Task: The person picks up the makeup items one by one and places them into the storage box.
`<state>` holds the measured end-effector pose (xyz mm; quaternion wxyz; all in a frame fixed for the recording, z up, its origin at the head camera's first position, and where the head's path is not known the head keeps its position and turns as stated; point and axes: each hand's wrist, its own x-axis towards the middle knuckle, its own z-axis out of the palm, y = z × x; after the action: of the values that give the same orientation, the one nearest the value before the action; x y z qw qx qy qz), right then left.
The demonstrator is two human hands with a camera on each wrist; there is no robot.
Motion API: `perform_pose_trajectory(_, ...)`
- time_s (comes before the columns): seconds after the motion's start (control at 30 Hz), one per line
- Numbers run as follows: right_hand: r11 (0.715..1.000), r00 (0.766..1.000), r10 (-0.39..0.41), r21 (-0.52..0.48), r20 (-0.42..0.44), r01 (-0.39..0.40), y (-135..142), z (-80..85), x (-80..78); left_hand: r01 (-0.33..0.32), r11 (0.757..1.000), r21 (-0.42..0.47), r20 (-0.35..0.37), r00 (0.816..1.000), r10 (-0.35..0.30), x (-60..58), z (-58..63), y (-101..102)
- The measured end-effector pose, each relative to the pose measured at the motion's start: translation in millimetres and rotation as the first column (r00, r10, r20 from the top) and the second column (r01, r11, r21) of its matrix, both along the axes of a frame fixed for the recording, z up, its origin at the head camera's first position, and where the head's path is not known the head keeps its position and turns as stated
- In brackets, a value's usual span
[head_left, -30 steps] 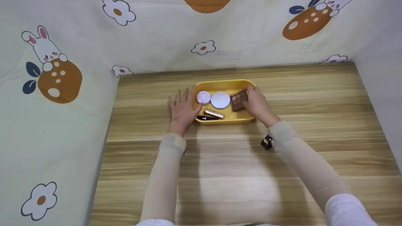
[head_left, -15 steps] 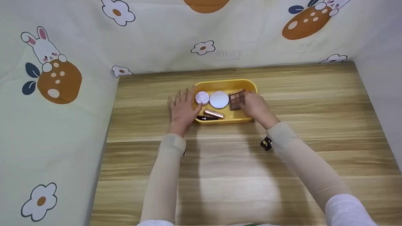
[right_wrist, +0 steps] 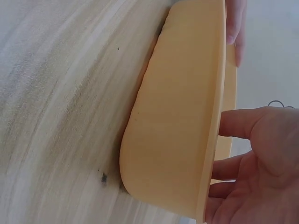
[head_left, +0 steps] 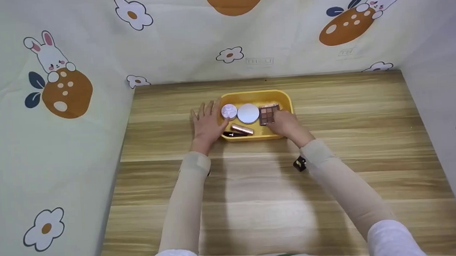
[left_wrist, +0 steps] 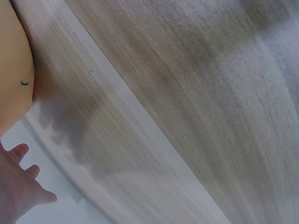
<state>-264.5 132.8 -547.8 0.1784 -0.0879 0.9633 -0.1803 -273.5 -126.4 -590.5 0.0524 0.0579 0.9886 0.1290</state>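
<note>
In the head view a yellow plastic tray (head_left: 258,138) stands on the table near the back wall. My left hand (head_left: 208,125) lies at its left end, fingers spread, thumb over the rim. My right hand (head_left: 285,123) reaches in at the right end and grips the right side of a brown eyeshadow palette (head_left: 266,114); the fingertips are partly hidden. Left of the palette sit a round white compact (head_left: 248,113) and a smaller round lilac case (head_left: 229,111). A rose-gold tube (head_left: 242,128) and a black tube (head_left: 233,134) lie along the front wall.
A small black object (head_left: 300,164) shows beside the right wrist. The wooden table (head_left: 256,205) meets a patterned cloth wall (head_left: 182,35) at the back and sides. In the right wrist view the tray's outer wall (right_wrist: 173,107) stands close in front of the camera.
The palette has shifted slightly left and straightened from its tilt, with my right hand moving left and toward me. The two round cases have moved a little left. The left hand stays put.
</note>
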Motion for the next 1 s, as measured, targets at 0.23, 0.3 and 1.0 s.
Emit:
perform_pose_trajectory(0.23,1.0,0.999,-0.006,-0.015,0.031,0.007,-1.7,-0.8,1.8,-0.004,1.0,-0.008,-0.006,1.0,0.004,-1.3,-1.5,0.6)
perform_pose_trajectory(0.3,1.0,0.999,-0.008,-0.022,0.048,0.009,-1.5,-1.6,2.1,-0.002,1.0,-0.012,-0.008,1.0,0.002,-1.6,-1.7,0.8)
perform_pose_trajectory(1.0,0.994,1.0,-0.008,-0.108,0.018,0.01,10.4,18.8,-5.2,0.066,0.995,-0.078,-0.024,0.997,-0.068,-3.0,10.2,-0.9)
